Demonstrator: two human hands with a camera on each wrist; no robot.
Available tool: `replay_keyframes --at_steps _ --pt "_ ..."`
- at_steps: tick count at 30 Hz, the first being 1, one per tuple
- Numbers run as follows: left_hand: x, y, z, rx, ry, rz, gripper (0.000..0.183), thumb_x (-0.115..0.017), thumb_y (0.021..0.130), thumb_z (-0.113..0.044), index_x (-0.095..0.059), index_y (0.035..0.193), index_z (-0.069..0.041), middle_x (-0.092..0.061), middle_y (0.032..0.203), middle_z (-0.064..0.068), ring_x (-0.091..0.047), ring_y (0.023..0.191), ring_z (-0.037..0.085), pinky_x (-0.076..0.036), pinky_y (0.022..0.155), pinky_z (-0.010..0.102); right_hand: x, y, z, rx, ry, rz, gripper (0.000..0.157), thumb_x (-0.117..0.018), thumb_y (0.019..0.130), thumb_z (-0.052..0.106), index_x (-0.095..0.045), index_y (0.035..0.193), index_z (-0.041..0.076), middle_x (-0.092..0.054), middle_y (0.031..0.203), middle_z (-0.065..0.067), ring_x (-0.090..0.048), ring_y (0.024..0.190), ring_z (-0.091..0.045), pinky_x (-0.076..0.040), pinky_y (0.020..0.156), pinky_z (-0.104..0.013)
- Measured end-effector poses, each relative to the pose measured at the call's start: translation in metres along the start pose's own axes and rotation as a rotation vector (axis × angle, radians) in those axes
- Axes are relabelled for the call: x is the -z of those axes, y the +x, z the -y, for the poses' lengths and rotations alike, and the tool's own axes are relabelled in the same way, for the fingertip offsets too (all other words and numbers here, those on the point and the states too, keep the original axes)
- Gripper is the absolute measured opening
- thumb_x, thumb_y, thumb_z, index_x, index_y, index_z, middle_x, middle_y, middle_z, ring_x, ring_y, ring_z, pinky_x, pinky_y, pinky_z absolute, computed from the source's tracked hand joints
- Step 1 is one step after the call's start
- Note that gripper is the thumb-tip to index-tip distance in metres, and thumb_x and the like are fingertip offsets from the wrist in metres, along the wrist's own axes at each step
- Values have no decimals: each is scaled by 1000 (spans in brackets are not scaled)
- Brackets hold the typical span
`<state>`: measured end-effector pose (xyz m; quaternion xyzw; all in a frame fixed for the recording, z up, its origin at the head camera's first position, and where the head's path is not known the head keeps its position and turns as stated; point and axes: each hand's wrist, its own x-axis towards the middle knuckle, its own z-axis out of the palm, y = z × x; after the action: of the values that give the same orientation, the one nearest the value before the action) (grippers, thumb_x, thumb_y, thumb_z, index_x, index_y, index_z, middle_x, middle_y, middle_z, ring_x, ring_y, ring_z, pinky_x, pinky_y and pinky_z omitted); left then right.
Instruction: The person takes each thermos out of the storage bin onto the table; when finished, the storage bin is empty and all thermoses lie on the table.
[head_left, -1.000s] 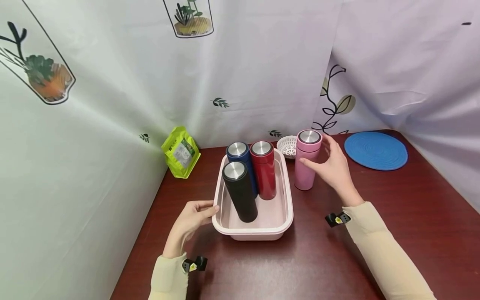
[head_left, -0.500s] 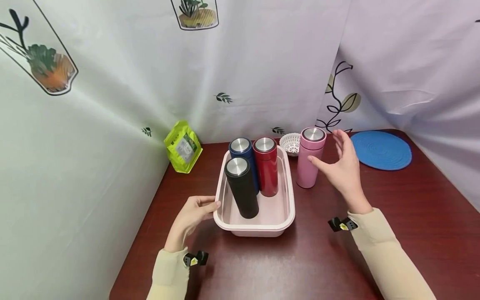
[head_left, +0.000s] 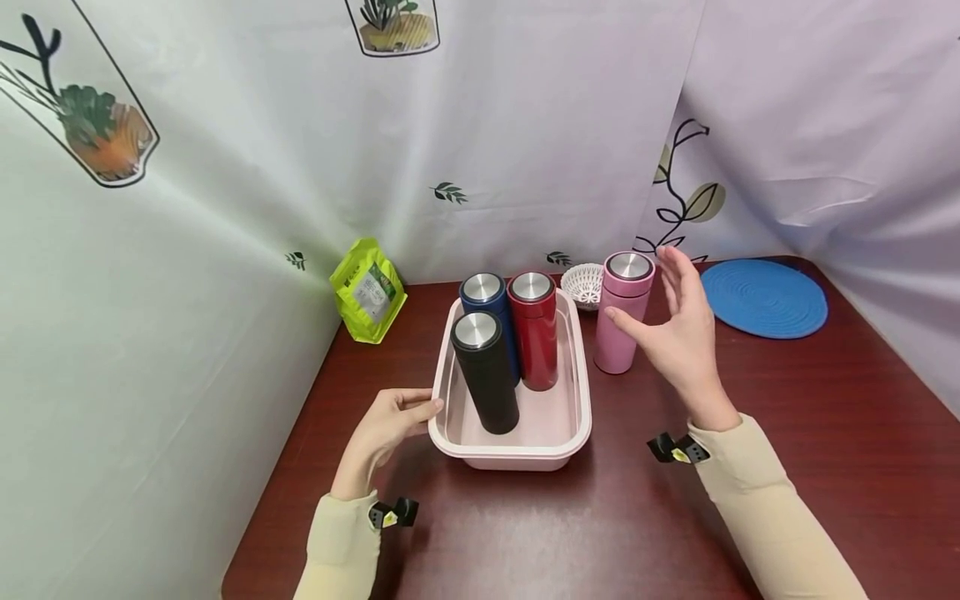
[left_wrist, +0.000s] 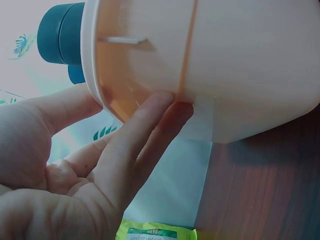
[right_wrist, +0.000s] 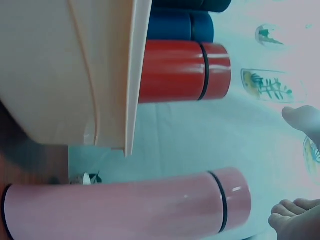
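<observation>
A: What do we see first, from the head view?

B: Our left hand (head_left: 386,433) pinches the left rim of the pale tub (head_left: 510,452). Our right hand (head_left: 686,337) is spread beside the pink bottle (head_left: 617,346), which stands on the table (head_left: 540,533), to the right of the tub; these fingers grasp nothing.

A: And in the left wrist view?

B: The thumb is at the rim and two fingertips lie against the outer wall. A steady but light pinch is best, we think, so that the tub neither slides nor bends.

A: In the right wrist view?

B: There we see thumb and fingers apart from the pink bottle, near its top. In our judgement, they should close or part evenly around it, because a push so high could tip it.

A: Shall we count?

B: Four bottles: one black (head_left: 485,375), one blue (head_left: 501,307) and one red (head_left: 536,342) inside the tub, one pink outside. Also one tub, one white basket (head_left: 583,286) at the far side, one blue mat (head_left: 765,298) far right, one green packet (head_left: 369,292) far left.
</observation>
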<state>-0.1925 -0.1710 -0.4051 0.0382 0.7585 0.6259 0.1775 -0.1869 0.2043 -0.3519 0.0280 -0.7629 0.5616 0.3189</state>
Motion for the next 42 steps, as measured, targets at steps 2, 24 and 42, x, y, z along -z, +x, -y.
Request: replay_keyframes --at_steps 2,24,42 --pt "0 0 0 2 -1 0 41 -62 93 -4 -54 127 17 -61 121 33 -69 99 25 -56 90 43 -3 -2 1 7 14 8 95 -86 68 0 -35 148 5 -42 150 -8 -38 141 -17 -29 118 -25" --pt "-1 1 2 19 10 -13 41 -64 92 -5 -56 126 16 -63 118 32 -70 94 22 -58 87 40 -41 -15 -12 13 32 162 88 -87 71 8 -41 146 6 -47 148 -11 -45 137 -23 -35 114 -29" --pt "-3 3 3 30 9 -40 39 -64 92 -3 -58 126 14 -66 116 26 -70 91 19 -59 86 40 -67 -8 -32 -142 87 355 85 -86 74 13 -41 146 3 -48 147 -17 -44 137 -27 -37 112 -37"
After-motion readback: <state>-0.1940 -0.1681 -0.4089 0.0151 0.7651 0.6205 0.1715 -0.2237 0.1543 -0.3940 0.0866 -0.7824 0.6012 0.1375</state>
